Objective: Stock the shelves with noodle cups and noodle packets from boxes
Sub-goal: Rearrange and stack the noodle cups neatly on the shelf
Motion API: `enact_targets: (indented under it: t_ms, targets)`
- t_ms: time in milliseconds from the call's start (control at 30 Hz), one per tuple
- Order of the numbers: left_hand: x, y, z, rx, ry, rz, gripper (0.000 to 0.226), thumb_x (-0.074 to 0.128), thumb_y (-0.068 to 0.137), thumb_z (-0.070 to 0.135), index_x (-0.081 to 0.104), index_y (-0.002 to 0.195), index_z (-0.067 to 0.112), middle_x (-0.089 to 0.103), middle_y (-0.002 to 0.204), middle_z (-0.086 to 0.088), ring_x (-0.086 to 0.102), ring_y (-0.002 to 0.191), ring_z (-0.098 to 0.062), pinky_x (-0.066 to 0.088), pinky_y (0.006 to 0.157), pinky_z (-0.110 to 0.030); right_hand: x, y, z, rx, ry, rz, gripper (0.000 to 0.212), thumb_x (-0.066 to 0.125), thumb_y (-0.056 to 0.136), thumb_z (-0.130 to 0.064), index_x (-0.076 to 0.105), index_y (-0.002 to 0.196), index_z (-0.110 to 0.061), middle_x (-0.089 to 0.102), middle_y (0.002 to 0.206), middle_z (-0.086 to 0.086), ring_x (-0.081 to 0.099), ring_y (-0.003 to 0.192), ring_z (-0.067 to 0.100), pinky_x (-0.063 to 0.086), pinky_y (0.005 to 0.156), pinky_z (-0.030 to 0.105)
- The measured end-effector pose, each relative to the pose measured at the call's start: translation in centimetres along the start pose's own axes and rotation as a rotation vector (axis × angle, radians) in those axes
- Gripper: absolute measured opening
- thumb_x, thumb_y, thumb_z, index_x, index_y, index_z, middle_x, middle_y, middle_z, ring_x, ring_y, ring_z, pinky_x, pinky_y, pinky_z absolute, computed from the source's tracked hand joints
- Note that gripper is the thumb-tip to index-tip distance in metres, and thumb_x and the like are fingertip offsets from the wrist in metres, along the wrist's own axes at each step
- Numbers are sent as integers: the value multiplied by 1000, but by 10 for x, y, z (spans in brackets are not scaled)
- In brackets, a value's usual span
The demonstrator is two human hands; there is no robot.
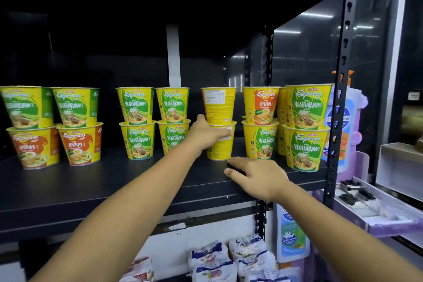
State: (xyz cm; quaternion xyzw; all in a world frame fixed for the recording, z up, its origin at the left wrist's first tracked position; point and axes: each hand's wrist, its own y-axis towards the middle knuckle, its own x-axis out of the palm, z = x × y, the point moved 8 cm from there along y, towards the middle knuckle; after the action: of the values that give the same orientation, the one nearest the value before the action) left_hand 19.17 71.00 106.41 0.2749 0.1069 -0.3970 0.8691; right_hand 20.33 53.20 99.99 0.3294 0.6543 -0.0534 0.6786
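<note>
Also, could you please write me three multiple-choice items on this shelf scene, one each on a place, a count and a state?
1. Where does the right hand rest?
A on the shelf
B on a cup lid
C on the floor

2. How many cups are in the stack that the left hand holds?
A one
B two
C three

3. What is the left hand doing?
A hanging idle
B gripping the lower cup
C pressing flat on the shelf

Answers:
1 A, its fingers lie flat on the black board.
2 B, the upper cup sits on the lower cup.
3 B, its fingers curl round that cup.
</note>
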Motion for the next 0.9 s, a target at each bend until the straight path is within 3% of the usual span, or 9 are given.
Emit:
enact_targets:
  t_ms: [167, 367, 433, 567, 667, 767, 833, 900]
  targets:
    - [-28, -44, 5, 97, -20, -29, 81, 91, 72, 45, 43, 136, 30, 64, 115, 15, 62, 106, -6, 50, 89, -33, -6, -4, -1, 44, 34, 13, 58, 34, 99, -69, 48, 145, -36, 59, 143, -10, 56, 128, 20, 48, 98, 41]
    - [-71, -73, -6, 133, -70, -85, 103, 93, 66, 53, 37, 151, 39, 63, 133, 19, 61, 119, -4, 50, 105, -39, -5, 9, 2, 112, 169, -31, 75, 49, 94, -70, 32, 159, -36, 43, 159, -7, 43, 144, 19, 41, 109, 36]
    - [-85, -79, -10, 139, -62, -102, 110, 93, 62, 59, 33, 153, 44, 60, 138, 20, 59, 125, -5, 49, 108, -40, -6, 15, -2, 93, 279, -55, 82, 59, 91, -67, 29, 160, -34, 42, 159, -7, 42, 144, 16, 38, 114, 35]
    - [-106, -91, -17, 149, -88, -162, 108, 89, 72, 46, 24, 158, 41, 57, 145, 10, 62, 125, -7, 51, 106, -33, -1, 30, -31, 55, 714, -204, 106, 79, 83, -54, 11, 163, -35, 42, 158, -10, 42, 143, 11, 32, 118, 32]
    - [-120, -102, -26, 141, 47, -209, 96, 82, 77, 53, 28, 156, 44, 56, 145, 7, 60, 128, -7, 48, 112, -37, -3, 44, -57, 12, 961, -257, 114, 89, 76, -40, 12, 159, -40, 54, 141, -15, 51, 131, 8, 35, 118, 37]
    - [-134, -111, -44, 103, 354, -251, 76, 71, 89, 55, 39, 155, 34, 55, 147, 9, 51, 132, 0, 40, 116, -27, -4, 54, -78, -47, 1081, -255, 96, 89, 75, -23, 31, 152, -34, 65, 128, -17, 61, 119, 5, 43, 109, 32]
    - [-142, -113, -58, 67, 575, -265, 67, 64, 95, 57, 48, 153, 27, 51, 153, 8, 46, 137, -3, 34, 110, -18, 0, 58, -85, -82, 1152, -246, 88, 87, 74, -17, 40, 147, -33, 70, 127, -12, 66, 117, 8, 46, 107, 33]
    - [-144, -111, -70, 26, 676, -295, 62, 59, 96, 60, 55, 148, 26, 50, 155, 8, 45, 140, -9, 33, 106, -19, 2, 60, -89, -106, 1178, -233, 84, 86, 75, -17, 43, 145, -33, 71, 127, -11, 67, 117, 9, 47, 108, 36]
